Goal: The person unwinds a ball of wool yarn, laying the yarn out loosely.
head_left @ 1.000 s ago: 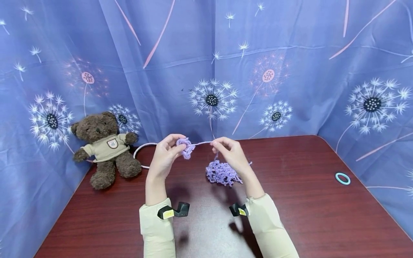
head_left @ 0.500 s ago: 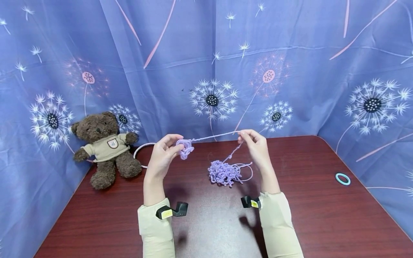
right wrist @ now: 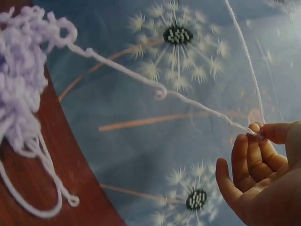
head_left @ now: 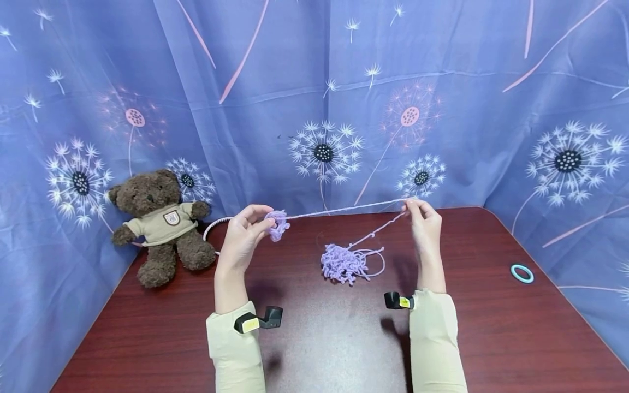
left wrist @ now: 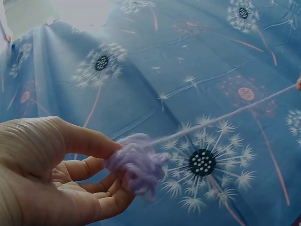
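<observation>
My left hand [head_left: 244,234] pinches a small looped bundle of purple yarn [left wrist: 138,165] between thumb and fingers, raised above the table. From that bundle a taut yarn strand [head_left: 344,209] runs to my right hand [head_left: 423,221], whose thumb and fingertips [right wrist: 256,132] pinch it. A second, kinked length of strand [right wrist: 122,68] slopes down from the right fingertips to a crinkly purple yarn pile [head_left: 342,263] on the table. Out of the pile's right side curls a loose loop with a yarn end [right wrist: 73,201].
A brown teddy bear [head_left: 159,226] in a beige shirt sits at the table's back left, beside a white beaded-looking band [head_left: 210,225]. At the right lies a turquoise ring [head_left: 522,273]. A blue dandelion curtain [head_left: 255,125] hangs behind the wooden table [head_left: 491,327].
My right hand has moved right, away from the left, stretching a longer strand between them. The left hand has shifted slightly left. The pile's loose loop has come into fuller view.
</observation>
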{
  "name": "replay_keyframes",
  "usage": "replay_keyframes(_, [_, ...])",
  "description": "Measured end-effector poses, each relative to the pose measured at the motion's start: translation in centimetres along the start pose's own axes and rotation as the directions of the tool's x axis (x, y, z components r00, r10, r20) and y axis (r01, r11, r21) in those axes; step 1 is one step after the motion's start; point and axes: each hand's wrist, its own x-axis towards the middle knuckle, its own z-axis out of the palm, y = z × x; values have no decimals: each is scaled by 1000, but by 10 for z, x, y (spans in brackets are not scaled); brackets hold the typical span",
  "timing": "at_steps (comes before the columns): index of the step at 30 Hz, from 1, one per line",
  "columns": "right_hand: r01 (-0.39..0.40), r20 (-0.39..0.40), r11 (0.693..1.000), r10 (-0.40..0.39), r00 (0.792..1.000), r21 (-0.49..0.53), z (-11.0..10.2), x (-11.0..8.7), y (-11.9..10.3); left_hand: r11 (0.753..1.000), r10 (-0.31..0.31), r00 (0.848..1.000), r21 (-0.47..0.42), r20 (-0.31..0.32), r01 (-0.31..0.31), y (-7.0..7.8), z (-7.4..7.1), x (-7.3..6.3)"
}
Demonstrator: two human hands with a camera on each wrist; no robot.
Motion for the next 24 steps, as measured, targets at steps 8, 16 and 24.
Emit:
replay_keyframes(8, [-28,-16,1000,28,999,2,-8,6,6,1000,-25,998,-16,-51,24,2,-10,1])
replay_keyframes(16, [19,142,981,9,990,-195,24,-9,9,1000,-22,1000,-16,-14,22,-7,3,6])
replay_keyframes(24, [138,493,937,41,869,-322,79,-52,10,998,-28,999,52,42,25,-13,20,8])
